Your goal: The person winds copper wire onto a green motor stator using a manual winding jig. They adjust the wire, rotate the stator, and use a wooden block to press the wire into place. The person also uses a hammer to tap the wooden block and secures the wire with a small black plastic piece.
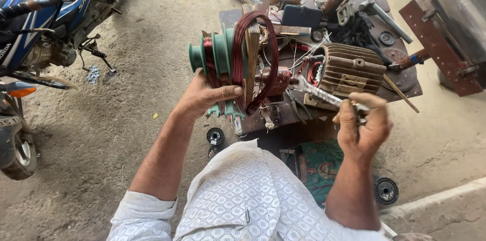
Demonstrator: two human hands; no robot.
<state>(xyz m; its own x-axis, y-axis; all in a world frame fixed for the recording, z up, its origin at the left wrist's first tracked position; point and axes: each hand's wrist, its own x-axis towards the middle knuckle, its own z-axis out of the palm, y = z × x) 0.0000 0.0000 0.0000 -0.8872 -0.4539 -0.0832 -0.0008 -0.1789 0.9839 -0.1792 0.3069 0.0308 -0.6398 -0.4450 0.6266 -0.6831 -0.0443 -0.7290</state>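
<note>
My left hand grips a green stepped winding former wound with reddish copper wire; a large loop of that copper coil hangs off its right side. My right hand is closed around the handle of a metal spanner, whose head sits at the former's shaft near the coil. Just behind the spanner lies a ribbed brown motor housing with copper windings showing at its open end.
A low workbench holds tools, a dark flat case and scrap parts. A blue and red motorcycle stands at the left on the dirt floor. Black wheels lie near my knees. A rusty metal machine stands at right.
</note>
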